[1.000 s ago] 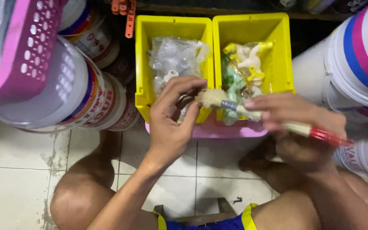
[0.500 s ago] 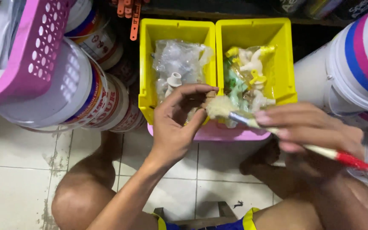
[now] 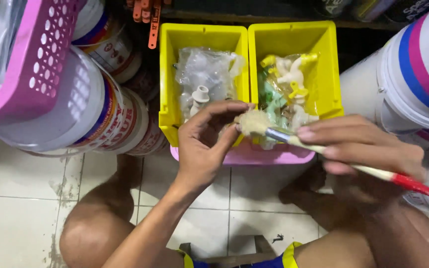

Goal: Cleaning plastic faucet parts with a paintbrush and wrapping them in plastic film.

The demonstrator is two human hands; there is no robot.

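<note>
My right hand (image 3: 363, 146) grips a paintbrush (image 3: 323, 149) with a pale wooden handle and a red end, its cream bristles pointing left. My left hand (image 3: 207, 144) is cupped around a small item that its fingers hide, and the bristles touch it between thumb and forefinger. Both hands hover over the front edge of two yellow plastic bins. The left bin (image 3: 172, 74) holds clear bags of white plastic fittings (image 3: 200, 94). The right bin (image 3: 326, 69) holds a bag of cream, yellow and green fittings (image 3: 289, 79).
The bins rest on a pink tray (image 3: 254, 156). Large white paint buckets (image 3: 100, 119) crowd the left, with a pink perforated basket (image 3: 35, 59) on top. More white buckets (image 3: 413, 74) stand at right. My bare knees (image 3: 90, 233) frame the tiled floor (image 3: 11, 213) below.
My right hand and the brush have slid slightly to the right and down. The left hand has opened a little around the small item, and the bristles stay against it.
</note>
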